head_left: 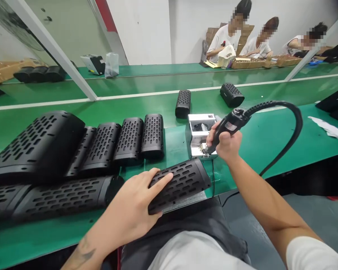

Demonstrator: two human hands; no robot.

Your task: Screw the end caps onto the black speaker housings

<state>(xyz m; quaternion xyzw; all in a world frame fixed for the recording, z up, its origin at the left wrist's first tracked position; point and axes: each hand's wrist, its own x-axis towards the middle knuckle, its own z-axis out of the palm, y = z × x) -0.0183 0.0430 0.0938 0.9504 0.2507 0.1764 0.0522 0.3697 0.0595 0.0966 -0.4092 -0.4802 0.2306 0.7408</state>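
My left hand (138,202) grips a black perforated housing (183,180), fingers over its slotted top and thumb along the near side. The housing lies tilted at the front edge of the green bench. In my right hand (228,144) is a black electric screwdriver (228,127), its cable looping off to the right. The screwdriver's tip points down at the front of a silver screw feeder (195,138); whether a screw is on the tip is too small to tell. The feeder stands just beyond the held housing.
Several similar black housings (129,138) stand in a row on the left, beside a larger one (36,138). Two more (183,103) sit on the green conveyor (129,99). A white cloth (328,127) lies at right. Across the line, co-workers (225,41) sit near cardboard trays.
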